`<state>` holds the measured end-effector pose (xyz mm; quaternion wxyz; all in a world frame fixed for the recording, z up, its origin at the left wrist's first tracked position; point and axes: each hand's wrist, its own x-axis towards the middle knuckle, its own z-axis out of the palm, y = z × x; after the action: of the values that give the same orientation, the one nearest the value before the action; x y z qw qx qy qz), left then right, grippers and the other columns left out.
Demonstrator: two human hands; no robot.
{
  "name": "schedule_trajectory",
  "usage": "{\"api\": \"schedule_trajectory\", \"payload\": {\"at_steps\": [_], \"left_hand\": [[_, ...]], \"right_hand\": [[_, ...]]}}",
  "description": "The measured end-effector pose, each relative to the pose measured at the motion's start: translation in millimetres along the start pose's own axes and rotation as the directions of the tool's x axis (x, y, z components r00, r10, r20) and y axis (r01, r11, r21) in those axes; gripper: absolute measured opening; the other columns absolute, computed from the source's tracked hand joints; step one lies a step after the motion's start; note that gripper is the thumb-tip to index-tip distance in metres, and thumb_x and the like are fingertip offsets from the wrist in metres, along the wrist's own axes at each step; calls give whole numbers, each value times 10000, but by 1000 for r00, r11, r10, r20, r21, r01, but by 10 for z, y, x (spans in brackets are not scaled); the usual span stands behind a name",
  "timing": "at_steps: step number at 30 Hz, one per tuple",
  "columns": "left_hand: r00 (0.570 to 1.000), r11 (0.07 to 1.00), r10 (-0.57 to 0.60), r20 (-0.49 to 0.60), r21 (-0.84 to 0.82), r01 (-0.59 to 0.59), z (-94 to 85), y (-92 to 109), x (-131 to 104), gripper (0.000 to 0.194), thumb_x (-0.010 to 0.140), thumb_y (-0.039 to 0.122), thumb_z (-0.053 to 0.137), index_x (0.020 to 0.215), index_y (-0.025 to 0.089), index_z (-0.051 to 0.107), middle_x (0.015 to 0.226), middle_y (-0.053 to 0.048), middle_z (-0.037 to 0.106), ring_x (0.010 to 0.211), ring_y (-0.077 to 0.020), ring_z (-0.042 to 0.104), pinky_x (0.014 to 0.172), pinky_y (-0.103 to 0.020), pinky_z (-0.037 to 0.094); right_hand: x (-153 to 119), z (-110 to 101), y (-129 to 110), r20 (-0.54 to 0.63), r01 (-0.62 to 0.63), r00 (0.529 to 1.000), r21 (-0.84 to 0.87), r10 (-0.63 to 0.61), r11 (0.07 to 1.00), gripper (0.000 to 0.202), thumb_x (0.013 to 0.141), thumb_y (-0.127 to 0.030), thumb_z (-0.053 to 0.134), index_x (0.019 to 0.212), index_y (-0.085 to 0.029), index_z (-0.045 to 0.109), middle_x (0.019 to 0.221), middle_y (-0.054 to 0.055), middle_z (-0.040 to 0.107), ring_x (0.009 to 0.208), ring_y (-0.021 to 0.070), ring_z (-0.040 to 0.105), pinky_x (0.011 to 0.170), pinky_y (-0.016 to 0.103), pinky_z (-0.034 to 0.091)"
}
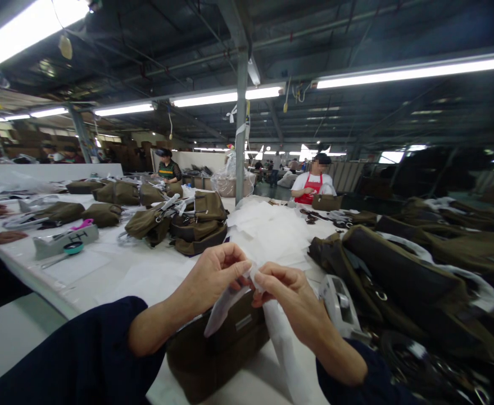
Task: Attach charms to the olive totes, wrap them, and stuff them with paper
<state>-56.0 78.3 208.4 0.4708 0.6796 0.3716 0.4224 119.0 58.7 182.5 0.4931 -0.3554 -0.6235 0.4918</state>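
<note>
An olive-brown bag [221, 354] stands on the white table just below my hands. White tissue paper [282, 343] wraps its strap and hangs down on both sides. My left hand [217, 275] pinches the tissue paper above the bag, thumb against fingers. Close beside it, my right hand [289, 289] pinches the same paper, and the fingertips of both hands nearly meet. The handle beneath the paper is mostly hidden.
White paper sheets [272, 225] lie in a pile ahead. Olive bags [196, 222] stand left of it, more bags [402, 281] fill the right. A tape dispenser [341, 306] is by my right wrist, another [65, 242] at left. A person [314, 183] in a red apron works opposite.
</note>
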Motion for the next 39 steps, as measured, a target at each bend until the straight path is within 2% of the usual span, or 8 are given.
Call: {"api": "schedule_trajectory", "payload": {"at_steps": [9, 15, 20, 27, 31, 33, 36, 39], "left_hand": [[1000, 990, -3, 27, -144, 7, -81, 24, 42, 267, 799, 394, 691, 871, 168, 569, 722, 20, 592, 613, -110, 577, 590, -238, 503], [997, 987, 76, -29, -142, -79, -70, 97, 115, 229, 761, 245, 702, 889, 178, 523, 736, 40, 554, 570, -81, 520, 528, -209, 470], [987, 980, 140, -83, -133, -150, -68, 119, 126, 204, 763, 204, 669, 893, 193, 512, 769, 32, 555, 636, -96, 534, 512, -188, 445], [979, 966, 162, -120, -184, -182, -227, 103, 73, 174, 769, 206, 682, 807, 182, 514, 775, 34, 558, 592, -67, 493, 532, -183, 437], [983, 978, 177, -51, -99, -182, -311, 141, 72, 146, 794, 218, 673, 804, 178, 532, 744, 40, 546, 591, -73, 505, 556, -198, 454], [978, 977, 205, -49, -54, -207, -299, 193, 76, 132, 801, 224, 664, 812, 178, 541, 733, 42, 537, 596, -78, 499, 552, -199, 448], [968, 969, 247, -35, 13, -246, -249, 278, 78, 123, 804, 217, 662, 831, 181, 548, 747, 39, 546, 636, -87, 505, 581, -201, 440], [962, 956, 273, 4, 111, -271, -222, 283, 55, 110, 840, 263, 639, 850, 182, 565, 788, 19, 584, 715, -112, 551, 670, -223, 455]], "right_hand": [[72, 60, 1, 6, 68, 998, -155, -68, 986, 297, 887, -434, 576, 769, -167, 626, 705, 9, 581, 618, 125, 553, 559, 242, 511], [132, 106, -16, -200, 208, 930, -407, -309, 889, 333, 901, -446, 571, 697, -190, 508, 626, -43, 417, 584, 100, 381, 524, 235, 327], [176, 163, 0, -159, 167, 963, -285, -219, 944, 347, 918, -431, 528, 691, -174, 581, 580, -51, 379, 555, 95, 326, 511, 247, 270], [104, 169, 409, -223, 26, 974, -95, -47, 995, 381, 875, -501, 577, 670, -180, 564, 526, -62, 387, 464, 77, 296, 433, 242, 210], [76, 102, 374, -169, 7, 985, -162, -35, 987, 372, 889, -522, 544, 720, -191, 535, 562, -53, 438, 473, 87, 369, 448, 238, 270], [102, 82, 221, -195, 88, 966, -378, -173, 921, 331, 866, -507, 591, 751, -204, 521, 601, -49, 457, 527, 100, 398, 504, 245, 307], [175, 111, -38, -121, 143, 928, -757, -352, 637, 362, 820, -507, 648, 689, -211, 485, 586, -43, 452, 545, 112, 377, 545, 276, 260], [231, 162, -173, -18, 161, 917, -897, -399, 411, 328, 897, -407, 546, 654, -207, 456, 593, -22, 465, 542, 120, 350, 563, 311, 203]]}}
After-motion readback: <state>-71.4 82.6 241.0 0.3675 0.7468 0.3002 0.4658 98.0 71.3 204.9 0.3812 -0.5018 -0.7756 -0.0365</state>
